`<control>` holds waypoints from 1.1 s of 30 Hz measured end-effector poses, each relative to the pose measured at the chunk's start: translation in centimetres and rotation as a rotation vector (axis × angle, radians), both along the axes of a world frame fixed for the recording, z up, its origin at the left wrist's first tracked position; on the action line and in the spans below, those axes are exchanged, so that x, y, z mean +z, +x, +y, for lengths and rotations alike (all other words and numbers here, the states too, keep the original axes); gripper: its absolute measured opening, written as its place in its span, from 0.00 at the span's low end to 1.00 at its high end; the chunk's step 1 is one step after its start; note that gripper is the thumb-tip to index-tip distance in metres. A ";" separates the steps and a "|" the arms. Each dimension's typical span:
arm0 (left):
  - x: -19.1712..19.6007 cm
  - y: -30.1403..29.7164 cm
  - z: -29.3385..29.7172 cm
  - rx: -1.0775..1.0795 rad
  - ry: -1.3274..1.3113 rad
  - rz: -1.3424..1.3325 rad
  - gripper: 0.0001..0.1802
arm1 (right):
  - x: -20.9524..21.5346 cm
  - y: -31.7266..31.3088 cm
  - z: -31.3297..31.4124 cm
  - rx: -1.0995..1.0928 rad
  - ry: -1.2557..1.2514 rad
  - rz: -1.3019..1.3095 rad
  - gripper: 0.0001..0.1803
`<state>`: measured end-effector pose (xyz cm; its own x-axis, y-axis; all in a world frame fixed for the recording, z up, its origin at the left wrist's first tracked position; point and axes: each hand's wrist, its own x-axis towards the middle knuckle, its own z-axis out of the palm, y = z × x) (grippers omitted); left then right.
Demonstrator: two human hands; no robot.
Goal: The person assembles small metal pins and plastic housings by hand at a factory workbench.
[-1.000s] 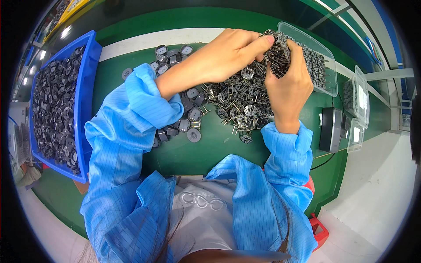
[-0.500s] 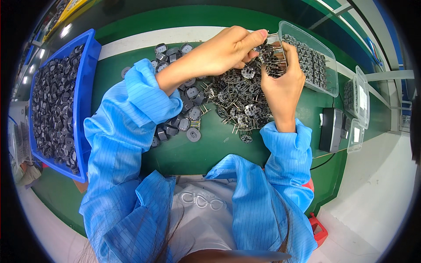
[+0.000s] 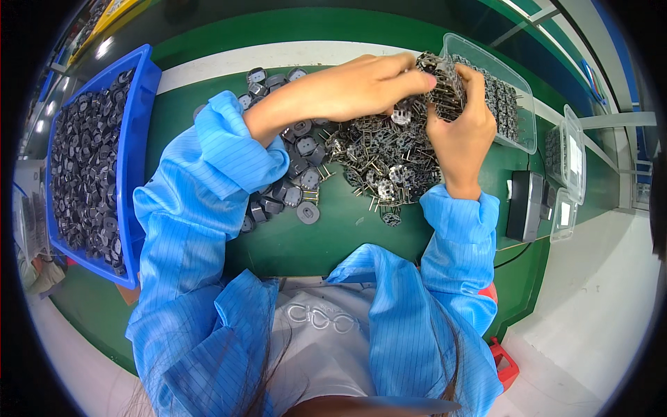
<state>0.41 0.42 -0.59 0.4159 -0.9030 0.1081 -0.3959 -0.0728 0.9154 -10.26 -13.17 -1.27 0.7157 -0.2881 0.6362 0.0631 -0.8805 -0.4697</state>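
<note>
Slightly blurred left hand (image 3: 368,85); yellow bin (image 3: 117,10) cropped by the top edge.

Workshop, factory type. Main clue: small parts in bulk. Landmark is the pile of pinned parts (image 3: 385,156) on a long green counter (image 3: 333,240). Left of the pile: loose dark round pieces (image 3: 306,145); farther left, a blue bin (image 3: 139,125) full of lots of similar-looking dark pieces. Right of the pile, toward the far side: clear plastic tub (image 3: 526,125) with parts packed in rows. Farther right of the pile: clear boxes (image 3: 573,156) and a black box-shaped device (image 3: 524,207). Near side of the pile: person in a blue striped work jacket (image 3: 191,187). Low down, near and right of the pile: red plastic container (image 3: 507,368).
</note>
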 end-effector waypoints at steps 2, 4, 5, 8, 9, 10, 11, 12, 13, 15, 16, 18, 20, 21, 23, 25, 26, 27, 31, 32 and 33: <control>0.8 -0.3 0.0 0.094 -0.118 -0.025 0.28 | 0.1 -0.2 -0.3 -0.030 -0.061 0.009 0.25; 0.9 0.0 0.0 0.048 -0.088 -0.012 0.21 | 0.2 -0.3 0.0 -0.027 -0.075 0.028 0.24; 0.9 -0.1 -0.1 0.043 -0.114 -0.092 0.21 | 0.2 -0.4 0.2 -0.023 -0.088 0.048 0.23; 1.2 -0.5 -0.3 0.029 -0.168 -0.162 0.19 | -0.1 0.0 0.6 0.175 0.225 -0.051 0.20; 1.2 -0.7 -0.4 0.049 -0.224 -0.095 0.19 | 0.0 0.0 1.1 0.196 0.285 -0.068 0.18; 1.2 -0.8 -0.4 0.073 -0.279 -0.029 0.20 | -0.1 0.1 1.2 0.197 0.286 -0.067 0.18; 1.0 -1.0 -0.5 0.082 -0.320 -0.030 0.20 | -0.2 0.2 1.2 0.212 0.307 -0.076 0.17; 0.9 -1.0 -0.4 0.084 -0.319 -0.029 0.20 | -0.3 0.3 1.3 0.227 0.328 -0.085 0.17; 0.9 -1.1 -0.5 0.098 -0.323 -0.027 0.20 | -0.4 0.4 1.3 0.226 0.328 -0.084 0.17; 0.6 -1.1 -0.6 0.111 -0.328 -0.024 0.20 | -0.9 0.6 1.3 0.208 0.370 -0.087 0.20; 0.3 -1.0 -0.7 0.122 -0.311 0.019 0.21 | -1.1 0.6 1.3 0.206 0.370 -0.087 0.20; 0.3 -1.0 -0.8 0.132 -0.294 0.064 0.22 | -1.3 0.6 1.2 0.184 0.378 -0.100 0.18; 0.7 -1.0 -0.5 -0.054 -0.313 0.584 0.24 | -1.3 0.6 1.0 0.125 0.556 -0.107 0.16; 0.7 -0.7 -0.3 -0.020 -0.288 0.555 0.24 | -1.0 0.5 0.9 0.071 0.448 -0.145 0.16; 0.9 -0.5 -0.3 0.004 -0.203 0.428 0.23 | -0.6 0.5 0.2 0.079 0.397 -0.137 0.16; 0.4 -0.2 -0.9 0.014 -0.165 0.216 0.23 | -0.4 0.4 -0.4 0.104 0.320 -0.125 0.20; -0.1 -0.1 -0.8 0.015 -0.166 0.216 0.23 | -0.5 0.3 -0.5 0.105 0.320 -0.124 0.20; -0.5 0.0 -0.6 -0.023 -0.118 0.167 0.21 | -0.6 0.3 -0.6 0.120 0.213 -0.108 0.22; 0.8 -0.1 -0.2 -0.083 -0.005 0.086 0.21 | 0.2 -0.3 -1.1 0.102 0.060 -0.024 0.29; 1.0 -0.1 -0.2 -0.079 0.039 0.030 0.22 | 0.3 -0.4 -1.1 0.075 0.027 -0.006 0.31; 1.0 -0.1 -0.3 -0.079 0.039 0.030 0.22 | 0.4 -0.5 -1.1 0.075 0.027 -0.006 0.31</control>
